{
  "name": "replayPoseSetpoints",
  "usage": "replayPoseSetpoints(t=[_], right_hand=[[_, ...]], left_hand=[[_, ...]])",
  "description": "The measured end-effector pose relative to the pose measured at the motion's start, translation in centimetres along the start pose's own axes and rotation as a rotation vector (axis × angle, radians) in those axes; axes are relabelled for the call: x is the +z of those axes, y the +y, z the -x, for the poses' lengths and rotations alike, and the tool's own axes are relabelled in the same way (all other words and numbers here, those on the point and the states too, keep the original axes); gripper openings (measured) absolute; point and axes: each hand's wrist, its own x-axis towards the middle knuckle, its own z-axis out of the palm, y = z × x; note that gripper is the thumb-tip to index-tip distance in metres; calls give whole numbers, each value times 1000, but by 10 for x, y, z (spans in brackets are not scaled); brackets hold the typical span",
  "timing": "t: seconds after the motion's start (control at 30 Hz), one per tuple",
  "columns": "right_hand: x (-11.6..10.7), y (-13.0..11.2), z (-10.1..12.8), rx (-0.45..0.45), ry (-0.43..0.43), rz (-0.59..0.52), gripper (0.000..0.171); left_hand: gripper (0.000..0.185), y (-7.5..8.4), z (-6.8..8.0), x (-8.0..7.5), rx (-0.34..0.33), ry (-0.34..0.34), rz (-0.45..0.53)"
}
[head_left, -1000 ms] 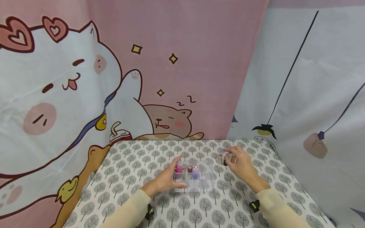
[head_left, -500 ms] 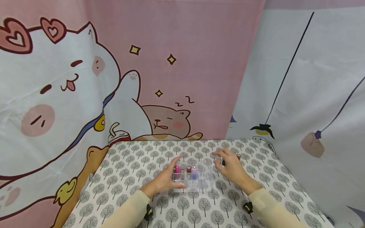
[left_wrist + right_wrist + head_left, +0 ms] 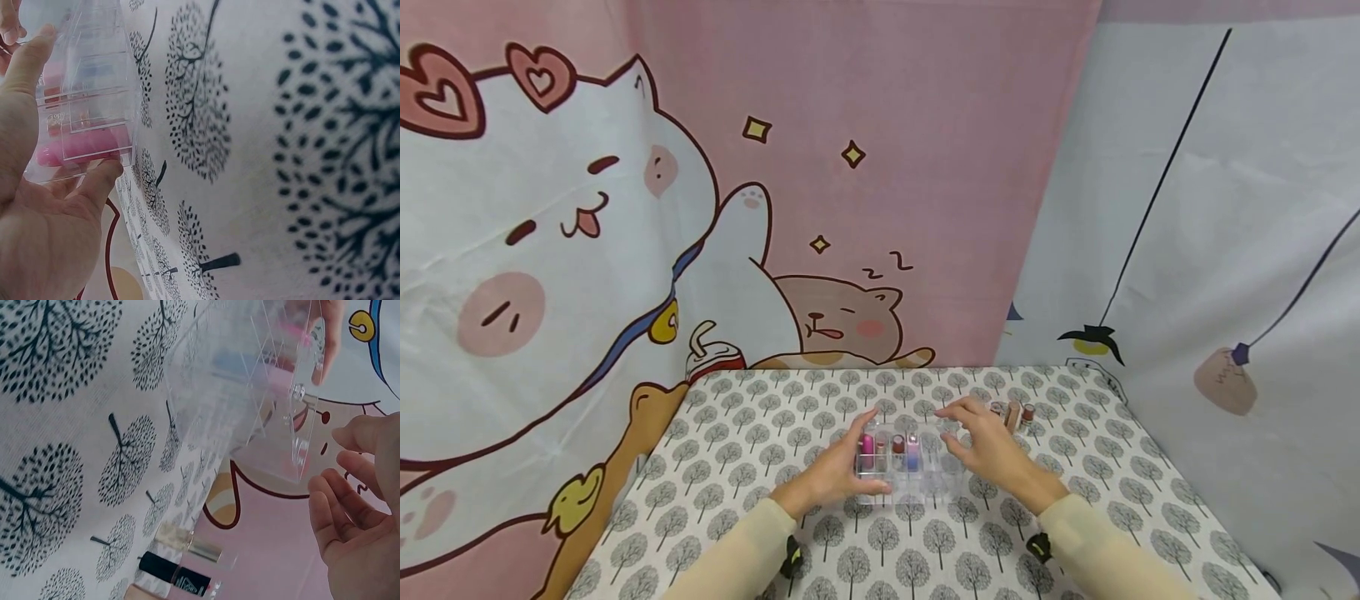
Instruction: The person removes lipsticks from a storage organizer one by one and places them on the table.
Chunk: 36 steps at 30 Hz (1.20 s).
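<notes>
Clear organizer [image 3: 910, 467] in curled left grip [image 3: 831, 475]; right hand [image 3: 988, 450] beside it, fingers loose and empty.

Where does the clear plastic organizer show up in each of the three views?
Head: the clear organizer sits centre on the table, left hand gripping its left side.
Left wrist: upper left, between thumb and fingers.
Right wrist: upper centre, right hand open beside it, not touching.
Shared landmark: the tree-print tablecloth.
</notes>
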Motion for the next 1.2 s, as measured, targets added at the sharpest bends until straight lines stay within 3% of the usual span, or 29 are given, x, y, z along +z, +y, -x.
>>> replayPoseSetpoints(t=[0.17,0.37,0.6,1.2], right_hand=[[4,-7,-4,14,-88,-24,41],[11,-11,-6,6,-136,-67,38],[19,-16,-6,73,-224,-109,39],[37,-18,-9,60,-176,-139,35]], left_hand=[[139,-1,-1,-1,5,-1,7],[139,0,-2,-1,6,-7,19],[139,-1,-2,0,13,-11,19],[139,-3,-3,0,6,-25,73]])
